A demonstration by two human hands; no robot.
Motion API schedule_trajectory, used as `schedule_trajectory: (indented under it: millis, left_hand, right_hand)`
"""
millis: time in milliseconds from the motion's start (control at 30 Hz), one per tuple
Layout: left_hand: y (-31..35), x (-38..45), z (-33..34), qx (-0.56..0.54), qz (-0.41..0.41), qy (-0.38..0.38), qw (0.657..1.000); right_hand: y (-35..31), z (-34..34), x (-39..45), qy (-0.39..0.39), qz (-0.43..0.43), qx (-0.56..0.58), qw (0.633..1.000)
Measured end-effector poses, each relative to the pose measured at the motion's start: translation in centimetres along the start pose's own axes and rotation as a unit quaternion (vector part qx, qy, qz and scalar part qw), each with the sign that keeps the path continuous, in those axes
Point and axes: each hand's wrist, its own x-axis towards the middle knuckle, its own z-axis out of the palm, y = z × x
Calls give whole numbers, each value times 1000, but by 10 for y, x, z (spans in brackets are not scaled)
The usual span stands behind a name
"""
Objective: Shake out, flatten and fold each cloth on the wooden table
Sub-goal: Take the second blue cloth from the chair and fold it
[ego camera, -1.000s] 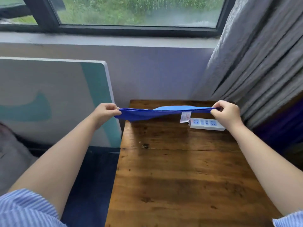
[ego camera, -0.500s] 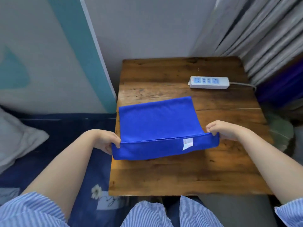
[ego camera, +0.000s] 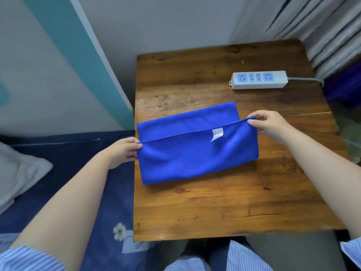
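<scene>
A blue cloth (ego camera: 195, 155) lies on the wooden table (ego camera: 224, 204), partly doubled over itself, with a small white label showing on the upper layer. My left hand (ego camera: 125, 151) pinches the upper layer's left corner at the table's left edge. My right hand (ego camera: 269, 124) pinches its right corner. The edge between them is stretched straight, and a strip of the lower layer shows beyond it.
A white power strip (ego camera: 259, 80) with its cable lies at the table's far right. Grey curtains (ego camera: 322, 26) hang at the back right. A white and teal board (ego camera: 58, 55) leans against the wall on the left, above a dark blue bed and pillow (ego camera: 17, 173).
The cloth went from held stretched in the air to laid on the table. Both hands then carried its near edge away from me, over the lower layer.
</scene>
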Motion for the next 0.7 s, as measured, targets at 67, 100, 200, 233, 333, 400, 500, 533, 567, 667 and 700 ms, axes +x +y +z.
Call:
schedule_trajectory:
  millis: [67,100,200,233,333,400,500,533,567,667,700]
  left_hand:
    - [-1,4,2,-48,23,44,998]
    - [0,9,3,-73,37,68,994]
    - [5,30,6,-130,67,127,981]
    - [6,38,7,-138,73,144,977]
    - [4,59,10,-113,92,209,967]
    - [0,72,13,-87,103,258,957]
    - [-3,83,22,-62,115,317,940]
    - [-3,85,25,-52,122,332,934]
    - [-2,85,28,-39,129,347,928]
    - [0,90,33,-21,143,383,912]
    - [1,90,34,-15,146,388,910]
  right_hand:
    - [-3,2,9,22,-14,13,1000]
    - [-4,4,17,35,-20,18,999]
    - [-6,10,42,59,-42,20,997]
    - [-4,13,51,66,-48,16,997]
    - [-2,20,70,83,-61,1,995]
    - [1,25,82,92,-62,-8,994]
    - [5,32,95,99,-62,-30,993]
    - [6,34,98,104,-66,-42,991]
    - [6,35,100,113,-71,-50,990]
    - [5,40,109,129,-84,-70,986]
    - [5,41,110,132,-88,-76,984]
